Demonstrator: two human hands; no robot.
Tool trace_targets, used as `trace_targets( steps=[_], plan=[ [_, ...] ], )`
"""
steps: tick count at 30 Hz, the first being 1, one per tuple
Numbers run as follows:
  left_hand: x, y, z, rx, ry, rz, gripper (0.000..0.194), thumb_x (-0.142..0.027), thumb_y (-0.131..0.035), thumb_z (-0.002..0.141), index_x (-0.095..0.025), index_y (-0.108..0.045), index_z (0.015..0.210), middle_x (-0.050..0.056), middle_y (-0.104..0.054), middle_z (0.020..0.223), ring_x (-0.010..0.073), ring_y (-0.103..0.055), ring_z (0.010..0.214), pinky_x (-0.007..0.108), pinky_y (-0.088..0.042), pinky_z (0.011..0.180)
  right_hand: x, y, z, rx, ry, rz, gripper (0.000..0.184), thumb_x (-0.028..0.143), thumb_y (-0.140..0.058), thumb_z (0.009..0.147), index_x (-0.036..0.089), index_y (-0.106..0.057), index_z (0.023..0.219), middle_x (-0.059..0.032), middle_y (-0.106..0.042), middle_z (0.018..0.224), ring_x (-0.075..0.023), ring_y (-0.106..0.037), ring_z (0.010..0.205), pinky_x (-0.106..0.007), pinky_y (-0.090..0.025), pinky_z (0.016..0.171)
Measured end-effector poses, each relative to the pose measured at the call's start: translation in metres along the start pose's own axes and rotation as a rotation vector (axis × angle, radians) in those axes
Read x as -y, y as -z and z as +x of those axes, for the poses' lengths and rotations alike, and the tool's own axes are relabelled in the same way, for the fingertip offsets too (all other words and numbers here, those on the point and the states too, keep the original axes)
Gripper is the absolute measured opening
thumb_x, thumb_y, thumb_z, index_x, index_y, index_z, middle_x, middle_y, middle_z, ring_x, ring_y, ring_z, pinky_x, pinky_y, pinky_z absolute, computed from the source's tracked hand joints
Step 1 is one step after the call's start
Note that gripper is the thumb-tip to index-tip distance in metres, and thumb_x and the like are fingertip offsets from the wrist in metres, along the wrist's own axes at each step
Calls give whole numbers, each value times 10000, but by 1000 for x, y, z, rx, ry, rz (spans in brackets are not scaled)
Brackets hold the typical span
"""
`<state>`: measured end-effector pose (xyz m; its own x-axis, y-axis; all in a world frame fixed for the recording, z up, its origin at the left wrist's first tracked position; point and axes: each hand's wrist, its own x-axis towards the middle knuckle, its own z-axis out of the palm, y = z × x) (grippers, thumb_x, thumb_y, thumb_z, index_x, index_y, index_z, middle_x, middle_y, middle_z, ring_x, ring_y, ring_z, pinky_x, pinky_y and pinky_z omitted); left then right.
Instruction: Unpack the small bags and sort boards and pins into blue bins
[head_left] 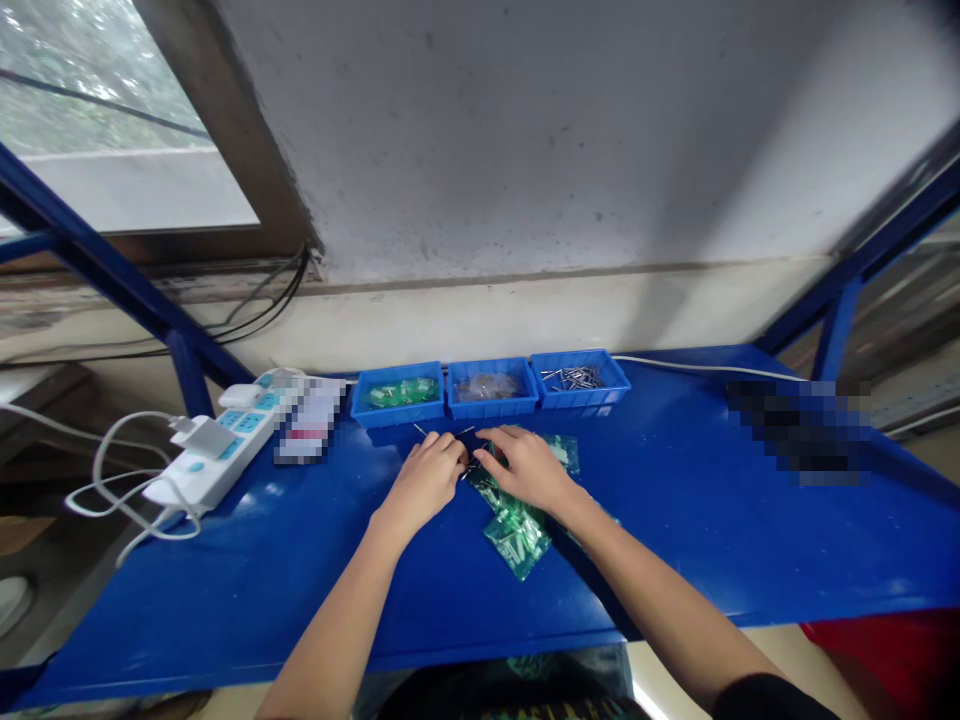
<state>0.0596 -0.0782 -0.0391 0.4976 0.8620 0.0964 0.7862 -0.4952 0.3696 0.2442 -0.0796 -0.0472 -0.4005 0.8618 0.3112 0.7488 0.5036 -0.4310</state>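
My left hand [431, 470] rests on the blue tabletop with its fingers curled together. Thin metal pins [466, 430] show around its fingertips; what lies inside the fingers is hidden. Close beside it on the right, my right hand [529, 468] is bent over the same spot, thumb and index finger apart. Under and in front of the right hand lie green-tinted clear plastic bags [519, 540] with small pale parts inside. Another such bag [562, 453] sticks out behind that hand.
Along the back stand three blue bins: one with green bags [397, 418], one with clear plastic [495, 408], one with thin metal pieces [592, 398]. A white power strip [206, 480] with plugs and cables lies left, near a blurred paper-like item [309, 420]. A blurred dark object [799, 430] lies right.
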Motion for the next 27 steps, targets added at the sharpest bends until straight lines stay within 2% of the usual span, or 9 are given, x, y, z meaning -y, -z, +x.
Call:
trace_targets(
  steps=[5, 9, 14, 20, 27],
  plan=[
    [2, 5, 2, -68, -12, -148, 179, -189, -371, 920, -203, -546, 880, 57, -582, 931, 221, -486, 904, 374, -389, 839, 1, 0, -1, -88, 98, 60, 265, 332, -476, 904, 187, -580, 1101, -67, -657, 887, -182, -594, 781, -286, -432, 690],
    [4, 7, 4, -65, -10, -308, 198, -251, -363, 935, -208, -547, 875, 29, -600, 831, 197, -525, 837, 328, -419, 780, 4, 1, -1, -149, 185, 86, 157, 268, -460, 913, 193, -593, 947, -56, -643, 834, -170, -560, 754, -287, -411, 707],
    [6, 3, 5, -69, 14, -492, 223, -276, -371, 929, -192, -578, 918, 25, -613, 814, 170, -588, 795, 296, -452, 758, 5, 5, -1, -141, 228, 51, 133, 234, -451, 919, 192, -575, 896, -47, -623, 796, -164, -536, 728, -276, -388, 686],
    [4, -6, 9, -114, 60, -690, 245, -299, -404, 912, -171, -548, 1064, 29, -619, 800, 156, -613, 764, 284, -494, 730, 1, 9, 0, -108, 228, -37, 154, 259, -436, 939, 182, -565, 908, -58, -630, 801, -170, -544, 739, -280, -369, 689],
    [0, -11, 14, -161, 111, -800, 211, -312, -465, 876, -180, -559, 1011, -16, -552, 653, 127, -573, 633, 245, -475, 633, 0, 5, -2, -89, 230, -87, 204, 258, -394, 954, 172, -559, 872, -58, -630, 780, -167, -548, 720, -278, -347, 669]
  ],
)
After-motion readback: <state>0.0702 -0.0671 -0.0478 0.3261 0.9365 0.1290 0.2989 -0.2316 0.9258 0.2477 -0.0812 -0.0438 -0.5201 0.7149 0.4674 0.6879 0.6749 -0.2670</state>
